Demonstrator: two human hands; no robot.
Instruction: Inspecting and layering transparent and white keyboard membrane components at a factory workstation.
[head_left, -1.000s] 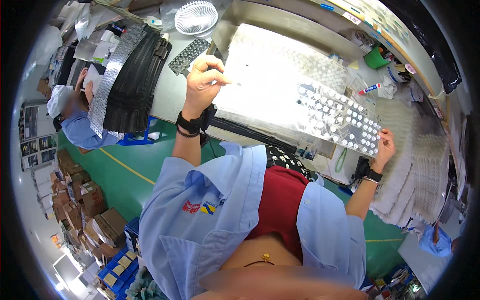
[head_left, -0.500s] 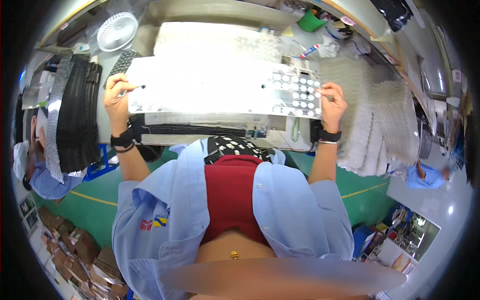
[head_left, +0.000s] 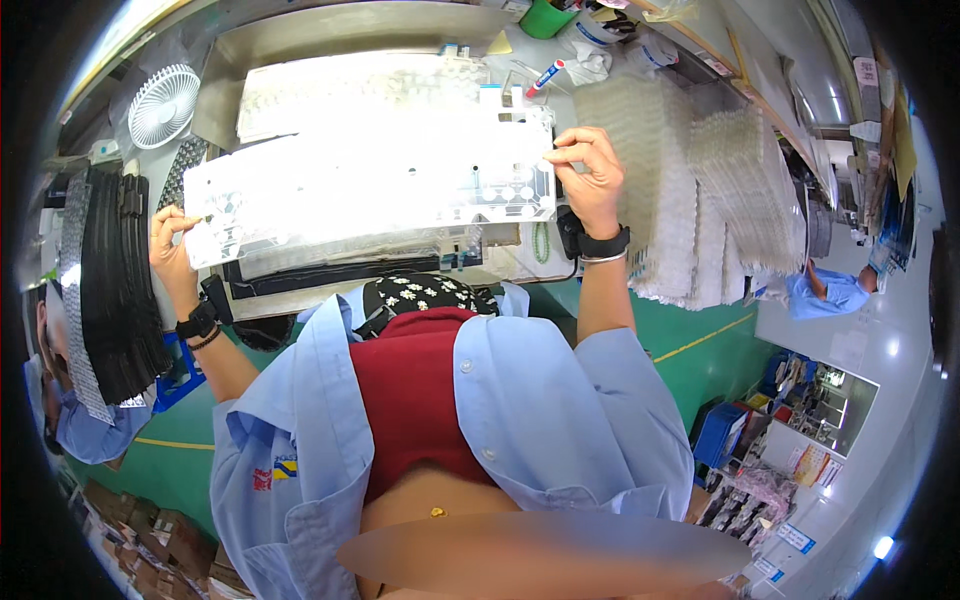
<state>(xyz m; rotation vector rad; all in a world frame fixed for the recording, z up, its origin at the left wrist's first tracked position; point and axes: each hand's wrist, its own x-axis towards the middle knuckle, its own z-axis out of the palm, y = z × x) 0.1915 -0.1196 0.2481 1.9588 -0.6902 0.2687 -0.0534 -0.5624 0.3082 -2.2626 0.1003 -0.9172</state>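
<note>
A long, thin translucent film sheet (head_left: 375, 185) with printed circuit lines, round spots and small dark holes is held up over the bench. Glare washes out much of its middle. My left hand (head_left: 175, 245) pinches its left end, and my right hand (head_left: 590, 180) grips its right end near the upper corner. The sheet tilts, its left end lower than its right. Behind it on the bench lies a bright, pale stack of similar flat sheets (head_left: 290, 90). Below its lower edge show more pale sheets and a dark strip (head_left: 330, 277).
A white fan (head_left: 164, 106) stands at the back left, near hanging dark strips (head_left: 115, 280). At right are stacks of pale ridged sheets (head_left: 720, 190). A marker pen (head_left: 545, 78) and green container (head_left: 548, 17) sit behind. Other people (head_left: 830, 292) are at both sides.
The view has turned, and the sheet and both hands now appear further left. The sheet has gone from nearly level to tilted, with its left end lower. Both hands keep hold of it.
</note>
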